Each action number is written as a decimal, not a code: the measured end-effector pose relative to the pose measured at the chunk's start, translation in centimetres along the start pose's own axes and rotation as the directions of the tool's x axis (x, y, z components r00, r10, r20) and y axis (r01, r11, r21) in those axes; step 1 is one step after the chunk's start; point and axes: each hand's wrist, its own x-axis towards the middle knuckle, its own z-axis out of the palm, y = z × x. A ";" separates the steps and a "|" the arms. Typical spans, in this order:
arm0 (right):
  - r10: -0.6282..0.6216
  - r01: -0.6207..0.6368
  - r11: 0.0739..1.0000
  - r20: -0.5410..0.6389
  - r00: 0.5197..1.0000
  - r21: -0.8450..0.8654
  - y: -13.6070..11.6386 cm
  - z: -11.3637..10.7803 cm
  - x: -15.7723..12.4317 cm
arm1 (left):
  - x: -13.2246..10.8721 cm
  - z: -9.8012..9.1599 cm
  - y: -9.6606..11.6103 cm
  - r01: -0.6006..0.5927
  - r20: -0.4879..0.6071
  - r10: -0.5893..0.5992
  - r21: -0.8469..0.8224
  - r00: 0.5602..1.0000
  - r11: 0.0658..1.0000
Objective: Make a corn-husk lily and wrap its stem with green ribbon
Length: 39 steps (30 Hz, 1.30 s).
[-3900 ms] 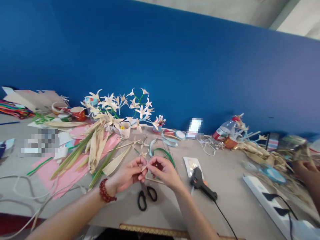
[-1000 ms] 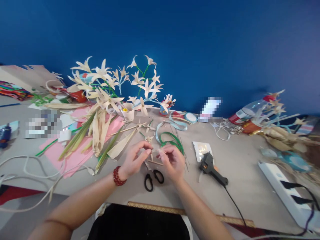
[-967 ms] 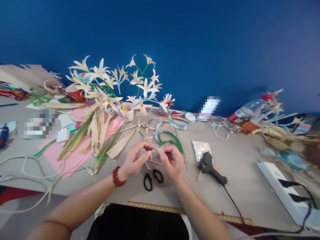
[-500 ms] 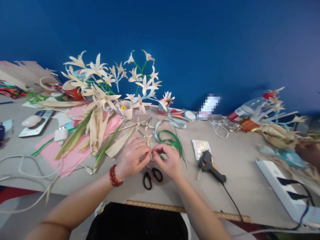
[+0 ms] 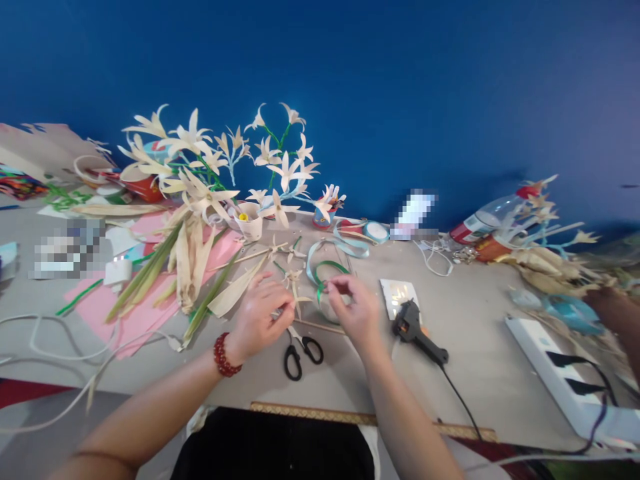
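My left hand [image 5: 265, 312], with a red bead bracelet at the wrist, is closed in a pinch above the scissors [image 5: 303, 353]; what it holds is too small to name. To its right my right hand [image 5: 354, 310] pinches green ribbon [image 5: 327, 268] between thumb and forefinger. Small husk flowers [image 5: 295, 275] lie on the table just beyond and between the hands. Pale blue ribbon [image 5: 354, 249] curls behind the green one. A pale husk strip [image 5: 237, 290] lies left of the flowers.
A black glue gun [image 5: 420, 333] lies right of my right hand, by a white packet [image 5: 393, 293]. Farther right is a white power strip [image 5: 560, 373]. Husk flowers [image 5: 193, 137] stand at the back left above pink paper [image 5: 100, 307]. A bottle [image 5: 483, 220] leans at the back right.
My hands, close together before, have moved apart. The right one has shifted right and up and has green ribbon at its fingertips. More of the scissors shows. The view has shifted slightly.
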 end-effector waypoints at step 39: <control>0.098 -0.099 0.995 0.123 0.988 0.004 -0.2 0.1 -0.1 | -0.4 0.5 -0.5 0.039 -0.081 -0.041 -0.016 0.996 0.999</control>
